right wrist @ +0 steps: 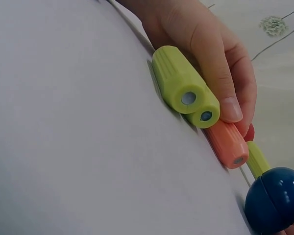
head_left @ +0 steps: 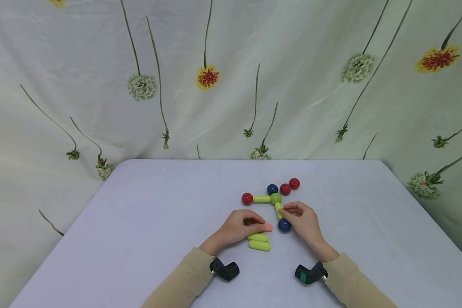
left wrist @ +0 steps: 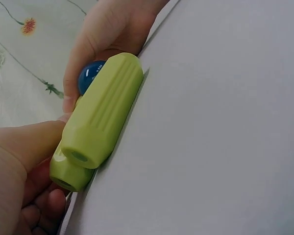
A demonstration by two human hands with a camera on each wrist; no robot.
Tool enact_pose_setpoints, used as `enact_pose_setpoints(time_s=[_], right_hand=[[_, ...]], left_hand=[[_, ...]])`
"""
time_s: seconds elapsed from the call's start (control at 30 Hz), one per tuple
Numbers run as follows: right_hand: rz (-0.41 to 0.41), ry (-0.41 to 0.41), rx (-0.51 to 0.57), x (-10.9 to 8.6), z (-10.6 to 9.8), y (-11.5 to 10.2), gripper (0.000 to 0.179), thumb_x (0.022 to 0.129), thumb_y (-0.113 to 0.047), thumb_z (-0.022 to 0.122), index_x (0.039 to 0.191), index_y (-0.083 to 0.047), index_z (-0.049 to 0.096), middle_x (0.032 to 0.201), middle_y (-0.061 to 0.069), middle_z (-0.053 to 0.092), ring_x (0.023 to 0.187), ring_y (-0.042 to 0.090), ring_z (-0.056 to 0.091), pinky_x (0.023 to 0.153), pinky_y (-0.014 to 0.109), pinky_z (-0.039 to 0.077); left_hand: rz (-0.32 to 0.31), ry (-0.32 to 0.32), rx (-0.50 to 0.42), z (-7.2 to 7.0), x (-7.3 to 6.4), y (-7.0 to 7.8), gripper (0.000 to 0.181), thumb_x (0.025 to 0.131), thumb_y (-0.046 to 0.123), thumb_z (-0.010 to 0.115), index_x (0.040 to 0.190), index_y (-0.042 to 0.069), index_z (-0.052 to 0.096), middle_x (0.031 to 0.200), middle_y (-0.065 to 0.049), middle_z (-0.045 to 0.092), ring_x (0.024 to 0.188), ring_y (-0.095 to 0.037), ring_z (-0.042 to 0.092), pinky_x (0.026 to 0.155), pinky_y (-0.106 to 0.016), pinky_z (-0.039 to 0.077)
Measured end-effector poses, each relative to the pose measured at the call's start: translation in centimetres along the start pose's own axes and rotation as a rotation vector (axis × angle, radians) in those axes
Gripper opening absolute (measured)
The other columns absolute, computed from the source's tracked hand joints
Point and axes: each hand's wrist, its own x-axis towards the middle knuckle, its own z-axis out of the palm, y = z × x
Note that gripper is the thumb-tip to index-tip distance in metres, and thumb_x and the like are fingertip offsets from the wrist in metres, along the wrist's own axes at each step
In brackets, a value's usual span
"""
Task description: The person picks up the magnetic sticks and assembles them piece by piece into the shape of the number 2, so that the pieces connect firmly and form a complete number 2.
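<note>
My left hand (head_left: 240,224) pinches an orange magnetic rod (head_left: 268,228), which lies low over the table and points right. In the right wrist view the thumb of that hand presses the orange rod (right wrist: 229,143). Two loose yellow-green rods (head_left: 259,245) lie side by side just in front of the left hand. With thumb and fingers, my right hand (head_left: 304,220) grips a yellow-green rod (head_left: 279,208) that joins a green ball (head_left: 275,198) to a dark blue ball (head_left: 284,225). Another yellow-green rod (head_left: 262,199) runs left from the green ball to a red ball (head_left: 247,199).
Behind the green ball sits a second dark blue ball (head_left: 272,189), close to it. Two red balls (head_left: 289,186) stand next to each other at its right. The white table (head_left: 169,214) ends at a flowered cloth (head_left: 231,107). Both wrists carry black cameras (head_left: 225,269).
</note>
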Motion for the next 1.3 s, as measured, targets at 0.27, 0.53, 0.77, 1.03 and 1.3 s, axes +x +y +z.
enact_pose_setpoints(time_s=[0.27, 0.53, 0.77, 1.03, 1.3], right_hand=[[0.004, -0.006, -0.023, 0.01, -0.08, -0.10, 0.027, 0.082, -0.027, 0.073, 0.097, -0.005, 0.068, 0.089, 0.006, 0.069, 0.081, 0.018, 0.063, 0.070, 0.025, 0.047], [-0.009, 0.003, 0.008, 0.07, 0.00, 0.07, 0.026, 0.082, -0.025, 0.073, 0.097, -0.004, 0.069, 0.091, 0.007, 0.069, 0.082, 0.018, 0.064, 0.068, 0.020, 0.047], [0.005, 0.017, -0.002, 0.18, 0.17, 0.10, 0.025, 0.082, -0.024, 0.072, 0.097, -0.004, 0.071, 0.093, 0.007, 0.069, 0.083, 0.018, 0.064, 0.067, 0.018, 0.046], [0.004, 0.016, -0.005, 0.21, 0.27, 0.05, 0.025, 0.083, -0.024, 0.072, 0.099, -0.005, 0.071, 0.094, 0.007, 0.069, 0.084, 0.019, 0.064, 0.068, 0.018, 0.046], [-0.003, 0.012, -0.015, 0.15, 0.24, 0.05, 0.025, 0.083, -0.024, 0.071, 0.099, -0.005, 0.071, 0.093, 0.006, 0.069, 0.083, 0.018, 0.064, 0.069, 0.020, 0.046]], left_hand=[[0.026, 0.027, 0.088, 0.14, 0.12, 0.02, 0.021, 0.085, 0.033, 0.069, 0.094, 0.014, 0.074, 0.084, 0.012, 0.065, 0.072, -0.006, 0.056, 0.066, -0.023, 0.046], [0.007, 0.093, 0.059, 0.17, 0.11, -0.14, 0.021, 0.083, 0.035, 0.071, 0.091, 0.016, 0.073, 0.081, 0.013, 0.066, 0.073, -0.005, 0.058, 0.067, -0.024, 0.048], [-0.006, 0.196, 0.010, 0.26, 0.21, -0.26, 0.024, 0.082, 0.037, 0.071, 0.092, 0.016, 0.073, 0.084, 0.009, 0.067, 0.072, -0.005, 0.061, 0.068, -0.024, 0.048], [-0.068, 0.200, -0.117, 0.28, 0.29, -0.10, 0.026, 0.081, 0.031, 0.074, 0.094, 0.009, 0.072, 0.072, -0.001, 0.069, 0.065, -0.012, 0.065, 0.062, -0.024, 0.050], [-0.083, 0.199, -0.188, 0.39, 0.35, -0.37, 0.025, 0.081, 0.024, 0.075, 0.094, 0.003, 0.072, 0.080, -0.005, 0.071, 0.070, -0.011, 0.066, 0.065, -0.024, 0.051]])
